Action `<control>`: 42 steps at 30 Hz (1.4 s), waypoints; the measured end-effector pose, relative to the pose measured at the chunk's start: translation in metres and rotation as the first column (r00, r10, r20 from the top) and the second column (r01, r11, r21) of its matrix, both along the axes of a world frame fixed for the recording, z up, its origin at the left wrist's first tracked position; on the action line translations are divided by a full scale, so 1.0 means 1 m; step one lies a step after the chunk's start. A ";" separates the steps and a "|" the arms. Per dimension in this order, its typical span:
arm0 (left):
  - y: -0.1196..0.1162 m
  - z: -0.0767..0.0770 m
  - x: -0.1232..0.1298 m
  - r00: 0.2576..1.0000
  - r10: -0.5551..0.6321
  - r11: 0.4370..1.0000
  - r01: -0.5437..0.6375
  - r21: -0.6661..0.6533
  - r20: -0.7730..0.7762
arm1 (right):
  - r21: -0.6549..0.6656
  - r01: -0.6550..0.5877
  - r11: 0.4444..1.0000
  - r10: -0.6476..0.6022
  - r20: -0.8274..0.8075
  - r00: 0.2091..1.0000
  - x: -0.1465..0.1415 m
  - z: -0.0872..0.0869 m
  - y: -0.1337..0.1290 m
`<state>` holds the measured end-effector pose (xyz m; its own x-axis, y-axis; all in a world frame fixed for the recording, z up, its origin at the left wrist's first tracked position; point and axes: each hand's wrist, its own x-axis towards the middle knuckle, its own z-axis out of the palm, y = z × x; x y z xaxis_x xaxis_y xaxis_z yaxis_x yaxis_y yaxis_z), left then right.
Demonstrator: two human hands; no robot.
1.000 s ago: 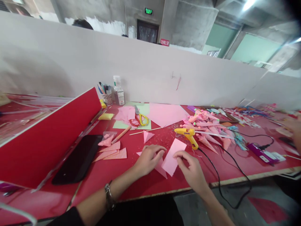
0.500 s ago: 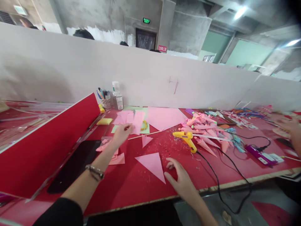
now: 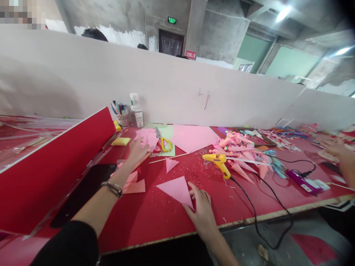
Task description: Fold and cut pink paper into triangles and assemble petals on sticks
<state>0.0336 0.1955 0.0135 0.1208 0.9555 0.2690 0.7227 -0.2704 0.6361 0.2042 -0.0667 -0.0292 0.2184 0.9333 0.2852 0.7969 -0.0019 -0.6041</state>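
Observation:
My left hand (image 3: pixel 138 150) is over a pile of pink paper pieces (image 3: pixel 151 139) at the back left; its fingers are blurred, and whether they grip a piece cannot be made out. On the red table in front of me lies a pink paper triangle (image 3: pixel 176 190). My right hand (image 3: pixel 202 207) is at this triangle's right edge, thumb and fingers apart around its lower right corner. Scissors with yellow handles (image 3: pixel 166 145) rest beside the pile. A smaller pink triangle (image 3: pixel 171 164) lies behind the large one, close to a thin stick (image 3: pixel 166 159).
To the right are a yellow glue gun (image 3: pixel 217 162) with a trailing black cord, a heap of pink paper cones (image 3: pixel 238 147) and a purple power strip (image 3: pixel 305 181). A red board (image 3: pixel 63 166) and black phone-like slab (image 3: pixel 83 195) are left. Another person's hand (image 3: pixel 338 149) works far right.
My left hand has moved left, and the pink sheet that covered the scissors no longer lies over them. My right hand has moved left to the large triangle's edge.

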 end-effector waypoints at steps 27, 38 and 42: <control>-0.200 -0.009 -0.028 0.499 -0.473 0.567 0.803 0.182 -0.726 | -0.005 -0.434 0.901 0.433 0.100 0.896 0.031 0.037 0.010; -0.217 -0.021 -0.034 0.531 -0.531 0.660 0.748 0.071 -0.661 | -0.152 -0.495 0.856 0.515 0.339 0.787 0.028 0.033 -0.022; -0.220 -0.019 -0.030 0.525 -0.595 0.670 0.742 -0.015 -0.608 | -0.110 -0.496 0.861 0.502 0.334 0.798 0.025 0.030 -0.029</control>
<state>0.0037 -0.0244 -0.0055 0.8847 0.4488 0.1261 0.4435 -0.8936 0.0694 0.2296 -0.0959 0.0003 -0.3863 0.8915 0.2368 0.8441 0.4452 -0.2988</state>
